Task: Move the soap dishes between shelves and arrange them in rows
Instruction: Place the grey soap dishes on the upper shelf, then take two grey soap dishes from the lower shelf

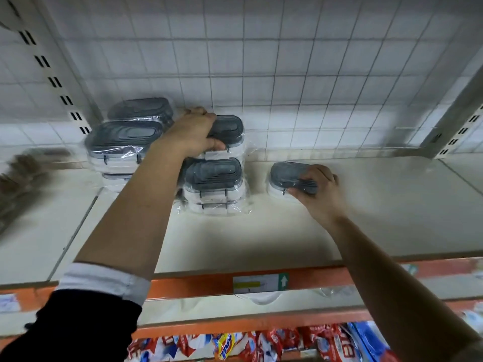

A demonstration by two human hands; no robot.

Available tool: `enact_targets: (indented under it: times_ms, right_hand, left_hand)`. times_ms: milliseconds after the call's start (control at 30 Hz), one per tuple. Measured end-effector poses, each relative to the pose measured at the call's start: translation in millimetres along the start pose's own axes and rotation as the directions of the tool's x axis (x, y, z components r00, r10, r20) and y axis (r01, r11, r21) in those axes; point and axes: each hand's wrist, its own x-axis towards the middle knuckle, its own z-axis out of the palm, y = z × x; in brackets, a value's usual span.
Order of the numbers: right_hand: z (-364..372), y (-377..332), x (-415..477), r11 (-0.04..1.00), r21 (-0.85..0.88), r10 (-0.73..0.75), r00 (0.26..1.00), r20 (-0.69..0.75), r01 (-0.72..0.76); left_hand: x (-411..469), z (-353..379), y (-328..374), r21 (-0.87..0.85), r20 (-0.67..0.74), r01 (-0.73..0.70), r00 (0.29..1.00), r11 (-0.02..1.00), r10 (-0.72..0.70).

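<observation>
White wire-grid back panel (pixel 261 61) behind, cream metal store shelf (pixel 261 236) below it with an orange front rail (pixel 196 282) carrying a white and green price label (pixel 260 282). We see slotted uprights at left (pixel 55 82) and right (pixel 454 131).

Task items: plastic-wrapped soap dishes, white oval bases with dark grey ribbed lids. On the shelf's left-back part, a front stack (pixel 117 147) and another behind it (pixel 141 109), both blurred. Middle: a back stack (pixel 230 134) and a front stack (pixel 214 184), just beside each other front to back. How many dishes each stack holds, we cannot tell exactly.

Left hand (pixel 190 131) sits on top of the middle back stack, fingers curled over the lid's left end, thumb at the front edge; closed grip around the top dish.

Right hand (pixel 317 189) is on a single soap dish (pixel 285 178) resting on the shelf to the right of the middle stacks, clearly apart from them. Fingers wrap its right end, thumb pressing the near side; narrow clamped hold, dish touching the shelf surface.

Left forearm shows a rolled white cuff (pixel 104 280) over a dark sleeve (pixel 78 327). Lower shelf holds red, white and blue packets (pixel 261 343), text unreadable. Brown blurred objects (pixel 21 176) at far left, cannot identify.
</observation>
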Motion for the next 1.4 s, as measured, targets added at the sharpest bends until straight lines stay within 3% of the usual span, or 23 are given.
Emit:
enact_targets:
  times_ms: [133,533,667,867,1000,1200,1333,1400]
  right_hand:
    - [1,-5,-6,1.000,-0.001,0.015,0.999,-0.032,-0.015]
    - [-3,-11,-15,0.997,-0.004,0.072,0.997,0.026,-0.072]
    - [-5,-17,-17,0.994,0.043,0.102,0.995,-0.017,-0.101]
    - [-9,-37,-20,0.976,0.170,0.171,0.960,-0.220,-0.135]
    - [-13,-76,-16,0.942,0.331,0.038,0.959,-0.281,0.060]
    - [12,-133,-1,0.908,0.289,-0.270,0.952,-0.144,0.302]
    - [34,-157,12,0.919,0.257,-0.309,0.951,0.000,0.298]
    - [41,-161,16,0.928,0.214,-0.309,0.951,-0.015,0.305]
  left_hand:
    - [7,8,-2,0.009,0.023,-0.014,1.000,1.000,0.014]
    - [-5,26,13,0.024,-0.244,0.031,0.970,0.999,-0.024]
    - [-35,32,22,-0.028,-0.330,-0.055,0.943,0.998,0.043]
    - [-100,57,16,-0.056,-0.519,-0.250,0.834,0.967,0.186]
    - [-137,78,-1,-0.014,-0.569,-0.217,0.805,0.976,0.171]
    - [-170,110,-24,0.030,-0.603,-0.200,0.777,0.979,0.177]
    - [-176,117,-25,-0.015,-0.587,-0.214,0.793,0.977,0.164]
    - [-175,118,-26,-0.064,-0.566,-0.196,0.815,0.978,0.127]
